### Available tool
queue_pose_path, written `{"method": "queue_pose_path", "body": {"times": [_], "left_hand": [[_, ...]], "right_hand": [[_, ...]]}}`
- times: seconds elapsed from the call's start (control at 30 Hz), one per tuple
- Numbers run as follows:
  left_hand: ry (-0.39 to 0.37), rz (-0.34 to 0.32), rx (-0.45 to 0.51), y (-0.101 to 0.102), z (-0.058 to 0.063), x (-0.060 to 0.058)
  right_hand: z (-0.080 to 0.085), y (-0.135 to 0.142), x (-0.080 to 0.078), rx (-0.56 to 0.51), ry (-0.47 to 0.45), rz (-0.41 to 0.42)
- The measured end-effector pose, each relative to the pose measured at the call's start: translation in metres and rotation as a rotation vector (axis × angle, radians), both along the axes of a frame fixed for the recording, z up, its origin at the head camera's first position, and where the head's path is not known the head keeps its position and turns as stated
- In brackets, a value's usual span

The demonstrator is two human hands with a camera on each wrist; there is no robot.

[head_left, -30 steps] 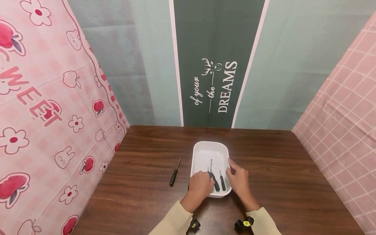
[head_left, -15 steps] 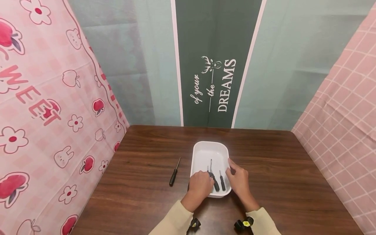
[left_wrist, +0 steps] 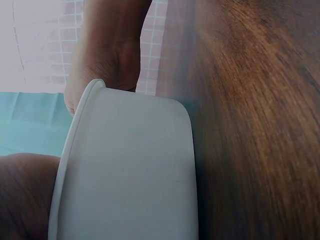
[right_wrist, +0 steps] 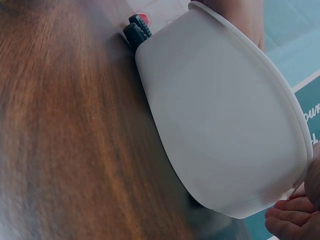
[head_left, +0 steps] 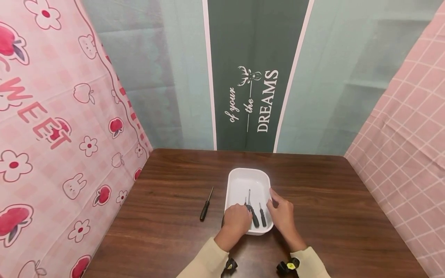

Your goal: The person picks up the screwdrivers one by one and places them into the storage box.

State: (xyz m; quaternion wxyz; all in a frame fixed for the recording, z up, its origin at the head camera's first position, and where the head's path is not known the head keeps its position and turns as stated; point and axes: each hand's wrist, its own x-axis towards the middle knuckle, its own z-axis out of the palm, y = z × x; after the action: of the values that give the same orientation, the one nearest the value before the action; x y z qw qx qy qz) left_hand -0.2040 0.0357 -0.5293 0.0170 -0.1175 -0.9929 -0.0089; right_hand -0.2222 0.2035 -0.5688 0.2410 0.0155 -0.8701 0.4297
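A white rectangular tray (head_left: 240, 173) sits on the wooden table with several small black-handled screwdrivers in it. My left hand (head_left: 238, 219) reaches over the near left rim, fingers curled round one screwdriver (head_left: 245, 202); only its front end shows, and the fingertips are hidden. Beside that hand lie a longer screwdriver (head_left: 255, 219) and a shorter screwdriver (head_left: 263, 218). My right hand (head_left: 283, 212) grips the tray's right rim, thumb over the edge. In the right wrist view, fingers (right_wrist: 287, 220) show below the rim at the tray's end.
Another screwdriver (head_left: 205, 212) lies on the table left of the tray, shaft pointing away. A dark ribbed handle (right_wrist: 137, 32) shows past the tray in the right wrist view. Hanging cloths (head_left: 187, 96) stand behind the table's far edge and along both sides.
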Motion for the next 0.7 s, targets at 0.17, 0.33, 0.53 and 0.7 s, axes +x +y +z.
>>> {"method": "queue_pose_path", "body": {"times": [0.17,0.33,0.53,0.7], "left_hand": [[-0.012,0.008,0.023,0.0002,-0.0012,-0.0010],[-0.026,0.017,0.044,0.0003,-0.0014,-0.0016],[-0.019,0.038,0.067,0.0012,-0.0044,-0.0032],[-0.008,0.044,0.068,0.0015,-0.0063,-0.0039]], "right_hand": [[0.0002,-0.0007,0.0006,-0.003,-0.007,-0.008],[0.0004,-0.0006,0.0008,-0.009,-0.013,-0.008],[0.0004,-0.0007,0.0006,-0.011,-0.014,-0.004],[0.0015,-0.0011,0.0006,-0.013,-0.028,-0.004]]}}
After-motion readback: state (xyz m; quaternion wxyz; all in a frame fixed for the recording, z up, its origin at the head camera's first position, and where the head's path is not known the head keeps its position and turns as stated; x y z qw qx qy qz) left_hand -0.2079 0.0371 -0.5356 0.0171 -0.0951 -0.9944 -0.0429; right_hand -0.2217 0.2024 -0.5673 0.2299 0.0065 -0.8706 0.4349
